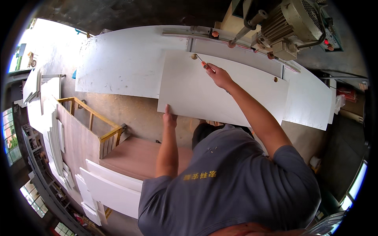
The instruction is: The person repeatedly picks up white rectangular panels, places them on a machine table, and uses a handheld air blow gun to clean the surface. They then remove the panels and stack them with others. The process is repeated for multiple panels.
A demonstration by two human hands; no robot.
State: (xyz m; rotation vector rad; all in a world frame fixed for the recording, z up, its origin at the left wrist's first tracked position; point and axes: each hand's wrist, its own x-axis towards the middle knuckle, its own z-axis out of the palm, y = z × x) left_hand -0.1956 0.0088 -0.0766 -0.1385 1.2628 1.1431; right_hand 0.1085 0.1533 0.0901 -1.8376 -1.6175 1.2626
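The right hand (220,77) is closed round a screwdriver (204,65), its tip by the hole (194,56) at the panel's (220,92) far-left corner. The left hand (169,118) touches its near-left corner; whether clamped, I cannot tell.

The yellow frame (98,113) has a brown board (145,153) lying just to its lower right. White boards (114,185) lie below the frame, and a stack of white panels (53,137) runs along its left. Well above and right of it sits a finned motor (283,29). Farther left than the frame, the dim rim shows what may be shelving (39,153).
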